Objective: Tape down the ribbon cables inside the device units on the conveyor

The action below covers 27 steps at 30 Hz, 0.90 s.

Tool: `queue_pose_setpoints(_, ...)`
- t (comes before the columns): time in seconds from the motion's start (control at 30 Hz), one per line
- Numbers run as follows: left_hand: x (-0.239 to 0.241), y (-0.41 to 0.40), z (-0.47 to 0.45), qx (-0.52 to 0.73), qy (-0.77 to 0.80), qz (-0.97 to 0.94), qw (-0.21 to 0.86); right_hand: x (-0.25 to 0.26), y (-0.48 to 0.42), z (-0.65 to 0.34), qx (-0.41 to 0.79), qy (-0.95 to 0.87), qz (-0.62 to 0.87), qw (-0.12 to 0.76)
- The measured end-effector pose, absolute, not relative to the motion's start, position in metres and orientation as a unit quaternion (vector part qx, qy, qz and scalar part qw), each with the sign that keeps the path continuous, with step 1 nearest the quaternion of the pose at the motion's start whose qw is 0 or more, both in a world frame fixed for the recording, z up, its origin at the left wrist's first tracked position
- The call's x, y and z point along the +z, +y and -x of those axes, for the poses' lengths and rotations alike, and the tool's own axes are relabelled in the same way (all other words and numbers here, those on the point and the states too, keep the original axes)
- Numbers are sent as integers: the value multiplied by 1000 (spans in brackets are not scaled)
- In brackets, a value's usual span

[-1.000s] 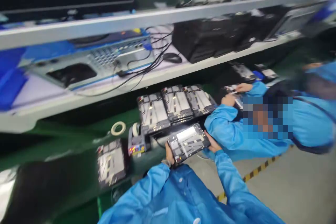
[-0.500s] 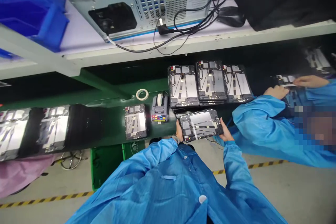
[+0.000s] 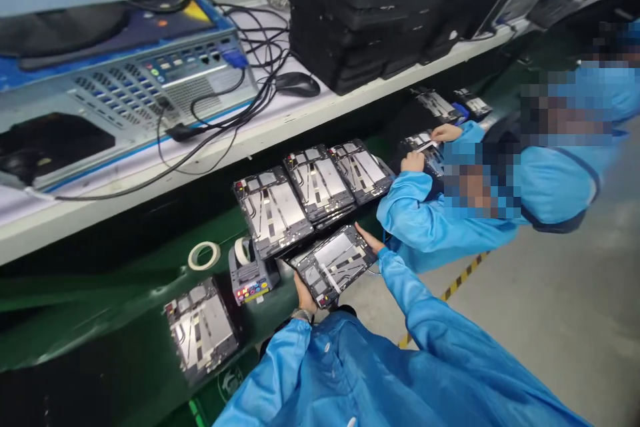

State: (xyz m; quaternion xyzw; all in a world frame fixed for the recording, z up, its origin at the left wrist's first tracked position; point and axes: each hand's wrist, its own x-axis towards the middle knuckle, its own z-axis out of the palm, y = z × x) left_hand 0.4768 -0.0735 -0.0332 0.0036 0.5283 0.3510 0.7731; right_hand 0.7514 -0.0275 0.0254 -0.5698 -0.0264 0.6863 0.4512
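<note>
An opened tablet point(image 3: 336, 265) with its battery and flex cables showing is held between my two hands, turned sideways and tilted, with a pale strip of tape across it near the left end. My left hand point(image 3: 306, 293) is closed on its left end, a watch at the wrist. At the opposite end my right hand point(image 3: 369, 239) grips the edge. Just beyond are stacks of similar tablets point(image 3: 273, 210). A tape dispenser point(image 3: 251, 275) with a lit front panel stands to the left, and a single opened tablet point(image 3: 201, 328) lies farther left.
A tape roll point(image 3: 204, 255) lies on the green bench behind the dispenser. Above runs a shelf carrying a computer case point(image 3: 125, 100), cables, a mouse point(image 3: 298, 85) and black stacked trays point(image 3: 370, 27). At the right, a co-worker in a blue smock point(image 3: 425, 213) handles another tablet.
My view has swung to the right, so the bench things appear farther left and tilted. Both hands still hold the same tablet.
</note>
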Motion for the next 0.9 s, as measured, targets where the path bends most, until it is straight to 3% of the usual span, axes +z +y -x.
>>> queue_pose_setpoints(0.3, -20, -98, -472, 332, 587, 37, 738, 30, -51, -754, 717, -14, 523, 461)
queue_pose_setpoints(0.53, 33, -117, -429, 319, 528, -7, 787, 58, -119, -719, 682, 39, 553, 478)
queue_pose_setpoints(0.7, 92, -135, -367, 341, 531, -9, 776, 80, -181, -658, 617, 43, 624, 478)
queue_pose_setpoints(0.9, 136, -137, -223, 341, 529, -63, 774, 107, -221, -530, 676, 31, 621, 396)
